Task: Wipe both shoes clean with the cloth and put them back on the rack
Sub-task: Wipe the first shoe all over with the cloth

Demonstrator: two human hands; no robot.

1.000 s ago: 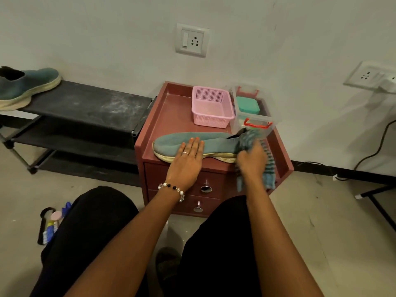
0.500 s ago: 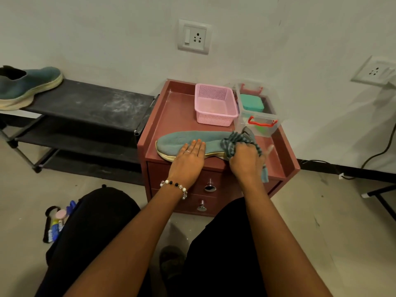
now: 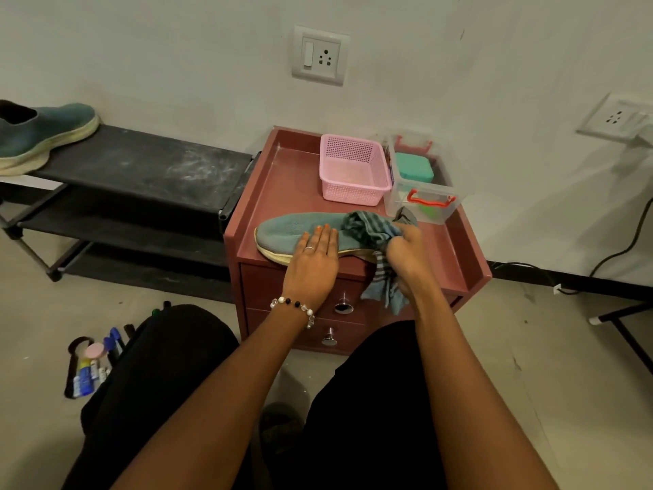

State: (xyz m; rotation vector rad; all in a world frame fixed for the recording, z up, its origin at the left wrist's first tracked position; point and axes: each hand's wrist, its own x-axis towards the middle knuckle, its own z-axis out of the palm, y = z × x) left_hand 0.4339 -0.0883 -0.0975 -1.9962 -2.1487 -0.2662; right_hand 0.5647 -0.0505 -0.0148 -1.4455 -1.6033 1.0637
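Note:
A teal knit shoe (image 3: 282, 229) with a pale sole lies on its side on the red cabinet (image 3: 293, 178), toe to the left. My left hand (image 3: 312, 263) lies flat on its middle, fingers straight. My right hand (image 3: 406, 256) grips a striped grey-blue cloth (image 3: 367, 228) bunched against the shoe's heel end, and a tail of the cloth hangs over the cabinet's front. The second teal shoe (image 3: 42, 136) stands on the top shelf of the black rack (image 3: 148, 168) at far left.
A pink basket (image 3: 353, 171) and a clear box with red handles (image 3: 420, 192) stand at the back of the cabinet top. Pens and small bottles (image 3: 92, 362) lie on the floor by my left knee. A cable and a black frame leg are at right.
My right hand with the cloth has slid left along the shoe from the heel toward the middle. My left hand has stayed flat on the shoe.

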